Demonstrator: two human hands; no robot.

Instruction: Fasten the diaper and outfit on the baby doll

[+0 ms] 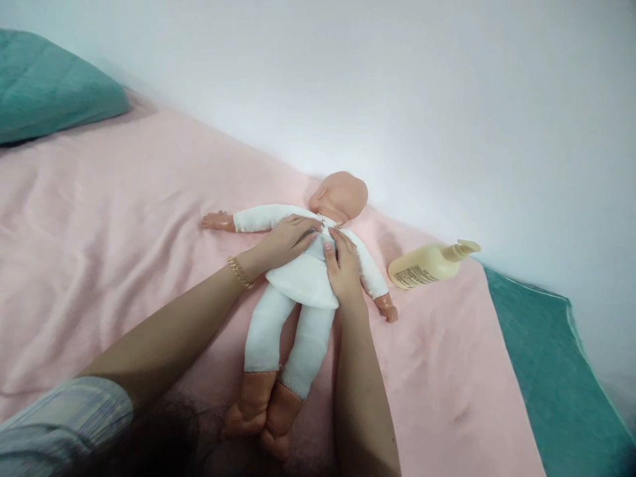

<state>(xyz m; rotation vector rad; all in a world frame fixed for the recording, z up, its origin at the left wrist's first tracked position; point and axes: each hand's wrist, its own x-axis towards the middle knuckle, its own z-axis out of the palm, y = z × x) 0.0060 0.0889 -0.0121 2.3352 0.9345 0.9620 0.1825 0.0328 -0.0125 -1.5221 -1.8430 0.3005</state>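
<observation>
A baby doll with a white cloth body lies stretched out on the bed, the bald back of its head toward the wall and its feet toward me. Its arms spread to both sides. My left hand, with a gold chain bracelet at the wrist, rests on the left side of the doll's upper back, fingers laid flat. On the right side, my right hand lies with its fingers extended on the cloth. Neither hand grips anything that shows. A pale yellow pump bottle stands tilted in view beyond the doll's right-hand arm.
A pink blanket with soft wrinkles lies under the doll. At the far left is a teal pillow. A teal quilted cover shows at the right. The white wall runs behind the bed, close to the doll's head.
</observation>
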